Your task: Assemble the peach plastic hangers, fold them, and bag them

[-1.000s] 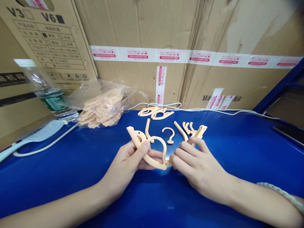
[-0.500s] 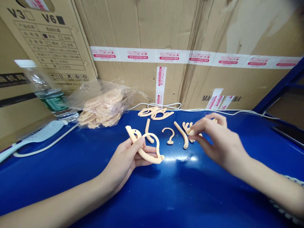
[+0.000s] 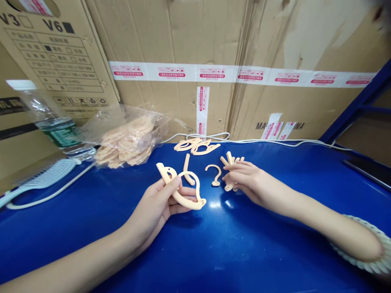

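— What are we holding in the head view?

— Our left hand (image 3: 159, 203) is clamping the curved peach hanger piece (image 3: 192, 203), thumb on top and fingers underneath, and lifting it just off the blue table (image 3: 214, 252). Its looped end is sitting just beyond the thumb.

— And the other side?

— Our right hand (image 3: 247, 181) is reaching over a slim peach strip (image 3: 228, 187) lying on the table. The fingers are resting along it, barely spread. The thumb is hidden, so we cannot tell whether the pinch is closing yet.

— What are we watching for?

— In our judgement, we are doing best by taking one strip only, since more strips (image 3: 240, 159) are fanning out just past the fingertips. We are also keeping the left hold steady.

— Anything between the hands?

— A small hook (image 3: 214, 173) and a short curved strip (image 3: 187, 173) are lying there, apart from both grips. A clear bag of parts (image 3: 128, 140) is sitting well beyond the left hand.
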The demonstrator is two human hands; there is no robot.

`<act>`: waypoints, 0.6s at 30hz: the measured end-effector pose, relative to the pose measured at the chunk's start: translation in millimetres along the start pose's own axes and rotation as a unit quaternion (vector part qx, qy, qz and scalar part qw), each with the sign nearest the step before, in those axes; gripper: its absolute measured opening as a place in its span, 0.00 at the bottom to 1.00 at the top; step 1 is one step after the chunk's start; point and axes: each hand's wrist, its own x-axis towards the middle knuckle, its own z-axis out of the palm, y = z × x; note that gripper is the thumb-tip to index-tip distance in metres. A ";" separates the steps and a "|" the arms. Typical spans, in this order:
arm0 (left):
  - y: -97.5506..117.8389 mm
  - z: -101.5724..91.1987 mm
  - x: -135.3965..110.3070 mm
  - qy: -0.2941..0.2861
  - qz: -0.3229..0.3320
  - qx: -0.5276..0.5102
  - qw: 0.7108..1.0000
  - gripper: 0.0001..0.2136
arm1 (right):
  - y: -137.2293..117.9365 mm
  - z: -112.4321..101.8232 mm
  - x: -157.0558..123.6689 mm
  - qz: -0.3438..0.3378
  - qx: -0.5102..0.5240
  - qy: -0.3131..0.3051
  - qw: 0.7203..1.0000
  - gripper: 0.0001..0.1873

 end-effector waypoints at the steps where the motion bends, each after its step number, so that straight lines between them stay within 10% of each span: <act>1: 0.1 0.0 0.1 0.000 0.000 0.000 1.000 0.08 | -1.3 0.2 1.2 -0.005 0.015 -0.002 1.000 0.14; 18: 2.2 2.4 -2.3 0.004 -0.005 0.011 1.000 0.07 | 2.4 -5.9 -1.3 0.028 -0.060 -0.026 0.997 0.10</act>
